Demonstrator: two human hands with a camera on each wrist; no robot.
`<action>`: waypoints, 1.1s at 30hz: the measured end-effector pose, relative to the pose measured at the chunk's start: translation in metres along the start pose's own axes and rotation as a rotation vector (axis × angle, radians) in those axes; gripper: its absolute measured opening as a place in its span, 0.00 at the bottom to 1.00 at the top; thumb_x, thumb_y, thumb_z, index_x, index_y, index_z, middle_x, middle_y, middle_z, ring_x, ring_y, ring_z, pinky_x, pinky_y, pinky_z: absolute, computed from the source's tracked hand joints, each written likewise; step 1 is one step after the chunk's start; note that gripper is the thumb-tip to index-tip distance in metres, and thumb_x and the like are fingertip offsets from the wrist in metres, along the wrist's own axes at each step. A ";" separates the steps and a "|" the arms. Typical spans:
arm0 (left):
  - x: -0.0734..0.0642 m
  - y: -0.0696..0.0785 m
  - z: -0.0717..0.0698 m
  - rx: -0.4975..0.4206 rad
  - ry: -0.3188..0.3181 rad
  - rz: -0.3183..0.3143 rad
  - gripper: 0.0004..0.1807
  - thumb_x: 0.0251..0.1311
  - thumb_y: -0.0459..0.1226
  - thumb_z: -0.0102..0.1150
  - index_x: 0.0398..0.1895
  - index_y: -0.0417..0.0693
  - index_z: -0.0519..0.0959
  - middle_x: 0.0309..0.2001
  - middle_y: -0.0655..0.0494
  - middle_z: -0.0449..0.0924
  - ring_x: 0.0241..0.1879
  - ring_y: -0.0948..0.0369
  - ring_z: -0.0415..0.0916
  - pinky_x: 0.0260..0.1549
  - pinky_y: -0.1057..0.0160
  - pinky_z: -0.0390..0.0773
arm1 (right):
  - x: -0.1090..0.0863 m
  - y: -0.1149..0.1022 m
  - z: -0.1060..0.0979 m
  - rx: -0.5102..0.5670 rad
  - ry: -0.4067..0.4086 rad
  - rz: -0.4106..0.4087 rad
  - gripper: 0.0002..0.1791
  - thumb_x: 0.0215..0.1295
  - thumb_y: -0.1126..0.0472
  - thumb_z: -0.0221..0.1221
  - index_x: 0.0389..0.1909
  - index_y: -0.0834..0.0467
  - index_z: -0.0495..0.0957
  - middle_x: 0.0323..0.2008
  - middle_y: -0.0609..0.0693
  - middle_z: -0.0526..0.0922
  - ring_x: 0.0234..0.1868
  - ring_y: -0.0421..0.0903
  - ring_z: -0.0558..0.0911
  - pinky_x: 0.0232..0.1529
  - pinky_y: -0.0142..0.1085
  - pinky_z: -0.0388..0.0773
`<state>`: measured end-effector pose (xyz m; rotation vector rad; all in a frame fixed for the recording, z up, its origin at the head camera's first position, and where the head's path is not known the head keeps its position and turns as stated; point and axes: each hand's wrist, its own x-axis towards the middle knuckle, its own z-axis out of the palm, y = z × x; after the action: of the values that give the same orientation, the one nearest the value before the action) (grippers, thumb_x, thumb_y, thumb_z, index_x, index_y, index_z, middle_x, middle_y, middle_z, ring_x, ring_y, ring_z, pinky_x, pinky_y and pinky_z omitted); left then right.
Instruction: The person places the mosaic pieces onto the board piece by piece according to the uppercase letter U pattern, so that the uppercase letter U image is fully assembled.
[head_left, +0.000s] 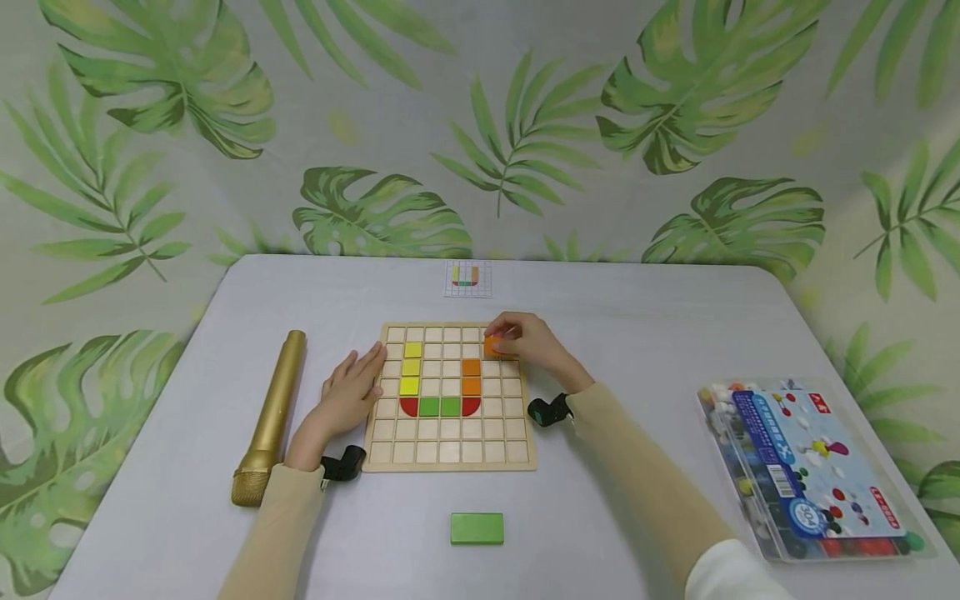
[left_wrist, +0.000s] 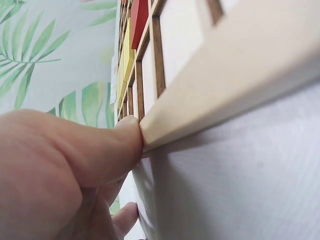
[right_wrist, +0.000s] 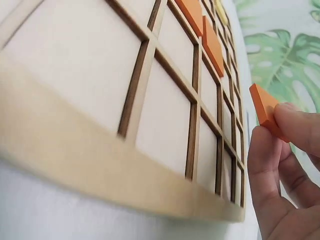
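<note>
A wooden grid board lies on the white table with coloured tiles in a U shape. Its left arm has yellow tiles, its right arm two orange tiles. Along the bottom, green tiles sit between two rounded red tiles. My right hand pinches a loose orange square tile between thumb and fingers, over the board's upper right corner. My left hand rests at the board's left edge, its thumb touching the wooden frame and its fingers extended.
A small pattern card showing a coloured U lies behind the board. A gold microphone is at the left. A green block lies in front. On the right stands a clear plastic box of coloured pieces.
</note>
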<state>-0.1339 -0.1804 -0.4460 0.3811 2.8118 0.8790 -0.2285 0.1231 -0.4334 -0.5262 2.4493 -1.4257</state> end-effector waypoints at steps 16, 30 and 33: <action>0.000 -0.001 0.001 0.002 0.005 -0.009 0.31 0.69 0.29 0.45 0.74 0.36 0.51 0.74 0.41 0.45 0.70 0.35 0.36 0.58 0.30 0.41 | 0.019 -0.010 0.029 -0.128 -0.011 -0.004 0.07 0.57 0.74 0.60 0.35 0.62 0.81 0.31 0.54 0.81 0.33 0.47 0.77 0.40 0.35 0.74; 0.001 -0.002 0.001 -0.002 0.006 0.001 0.31 0.69 0.30 0.45 0.74 0.36 0.51 0.74 0.41 0.45 0.70 0.35 0.36 0.59 0.30 0.40 | 0.017 -0.007 0.031 -0.202 -0.009 -0.024 0.06 0.59 0.73 0.60 0.35 0.61 0.81 0.32 0.52 0.79 0.34 0.46 0.76 0.39 0.35 0.73; 0.001 -0.003 0.002 -0.001 0.006 0.001 0.32 0.68 0.30 0.45 0.74 0.36 0.51 0.74 0.41 0.45 0.70 0.35 0.35 0.59 0.31 0.40 | 0.016 -0.004 0.029 -0.154 -0.004 -0.016 0.07 0.60 0.73 0.59 0.37 0.62 0.81 0.34 0.52 0.80 0.35 0.46 0.77 0.40 0.35 0.74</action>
<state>-0.1352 -0.1814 -0.4491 0.3805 2.8171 0.8837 -0.2311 0.0918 -0.4440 -0.5809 2.5708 -1.2470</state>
